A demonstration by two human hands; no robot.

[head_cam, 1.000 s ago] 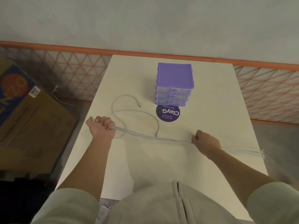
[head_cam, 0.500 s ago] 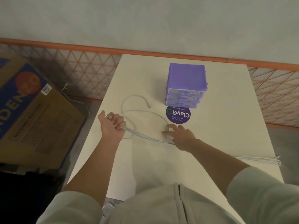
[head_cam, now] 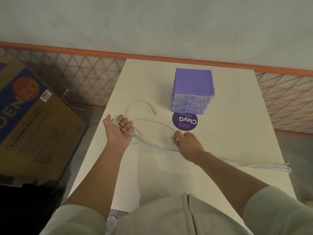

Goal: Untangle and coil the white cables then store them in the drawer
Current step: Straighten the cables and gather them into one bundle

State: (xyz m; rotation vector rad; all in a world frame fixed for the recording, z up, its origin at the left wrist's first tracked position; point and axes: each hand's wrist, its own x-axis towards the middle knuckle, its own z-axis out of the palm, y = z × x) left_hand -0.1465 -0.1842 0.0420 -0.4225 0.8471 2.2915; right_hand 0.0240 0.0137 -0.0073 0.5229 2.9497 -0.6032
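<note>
grey wall (head_cam: 152,22), orange mesh fence (head_cam: 81,77), white table (head_cam: 228,133)

Right hand (head_cam: 187,141) fingertips motion-blurred, grip on the white cables (head_cam: 152,143) unclear; cable run hidden beneath that forearm; connector ends inside the left hand (head_cam: 118,128) too small to identify — cardboard box (head_cam: 33,129) cut off at left edge; sticker (head_cam: 185,122) small print illegible

Bare bench (head_cam: 228,133) lies right of the drawers (head_cam: 193,92); cables (head_cam: 152,143) loop across the left-centre, a sticker (head_cam: 185,121) just before the drawers.
</note>
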